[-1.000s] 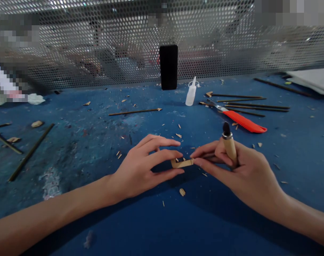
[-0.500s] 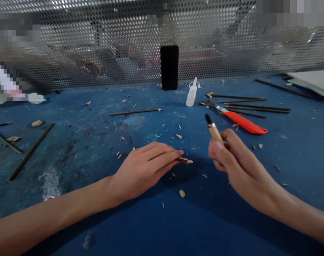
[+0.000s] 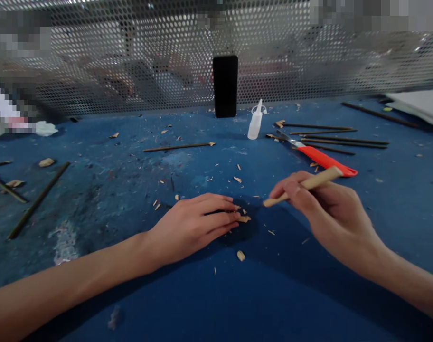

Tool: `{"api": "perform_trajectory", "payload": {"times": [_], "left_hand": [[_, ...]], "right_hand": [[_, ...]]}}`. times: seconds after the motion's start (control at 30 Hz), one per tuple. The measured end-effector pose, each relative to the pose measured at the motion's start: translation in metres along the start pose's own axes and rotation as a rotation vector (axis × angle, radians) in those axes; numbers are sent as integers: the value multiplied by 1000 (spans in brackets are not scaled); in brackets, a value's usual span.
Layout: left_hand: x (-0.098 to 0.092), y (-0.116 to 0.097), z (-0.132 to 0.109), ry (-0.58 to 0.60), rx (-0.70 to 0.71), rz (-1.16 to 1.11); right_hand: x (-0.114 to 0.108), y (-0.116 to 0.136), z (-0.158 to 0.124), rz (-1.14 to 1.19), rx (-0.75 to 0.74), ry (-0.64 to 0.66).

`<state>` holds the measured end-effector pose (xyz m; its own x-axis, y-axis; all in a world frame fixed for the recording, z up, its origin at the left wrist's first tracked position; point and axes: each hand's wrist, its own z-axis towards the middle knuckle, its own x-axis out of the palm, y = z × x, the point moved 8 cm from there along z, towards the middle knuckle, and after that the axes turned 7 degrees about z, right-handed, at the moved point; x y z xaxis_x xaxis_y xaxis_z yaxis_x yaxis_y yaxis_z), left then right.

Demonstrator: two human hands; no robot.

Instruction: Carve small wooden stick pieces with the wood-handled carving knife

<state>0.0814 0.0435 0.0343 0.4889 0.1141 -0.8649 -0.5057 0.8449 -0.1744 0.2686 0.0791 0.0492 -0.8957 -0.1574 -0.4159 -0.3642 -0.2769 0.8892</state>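
My left hand (image 3: 198, 225) rests low over the blue tabletop, its fingers pressed together on a small piece of wooden stick (image 3: 244, 219). Only the pale, frayed tip of that piece sticks out past the fingertips; the rest is hidden. To the right, my right hand (image 3: 326, 216) grips a slim tool with a pale wooden handle (image 3: 314, 183), slanted with its lower end toward the left fingertips but apart from them. No dark tip shows on the tool from this angle. Wood chips (image 3: 241, 256) and thin shavings lie around the left hand.
Behind stand a black phone (image 3: 225, 86) and a white dropper bottle (image 3: 255, 124) before a perforated metal screen (image 3: 159, 61). A red-handled folding saw (image 3: 326, 161) lies among dark thin sticks (image 3: 344, 141) at right. More sticks (image 3: 40, 199) lie left; white sheets (image 3: 416, 107) sit far right.
My right hand has turned the tool over: its black tip and brass collar pointed up before, and now bare wood shows at both ends. My left hand has barely shifted.
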Motion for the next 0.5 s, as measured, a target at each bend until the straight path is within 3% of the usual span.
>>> {"api": "perform_trajectory", "payload": {"times": [0.07,0.13,0.23,0.3,0.5], "left_hand": [[1,1,0,10,-3,-37],[2,1,1,8,-9,-60],[1,2,2,-16,-18,-72],[0,3,2,-33,-30,-70],[1,8,1,-12,-99,-106]], "right_hand": [[0,5,1,5,-49,-14],[0,6,5,179,-19,-33],[16,0,13,642,189,1],[34,1,17,833,319,73],[62,5,26,950,366,108]]}}
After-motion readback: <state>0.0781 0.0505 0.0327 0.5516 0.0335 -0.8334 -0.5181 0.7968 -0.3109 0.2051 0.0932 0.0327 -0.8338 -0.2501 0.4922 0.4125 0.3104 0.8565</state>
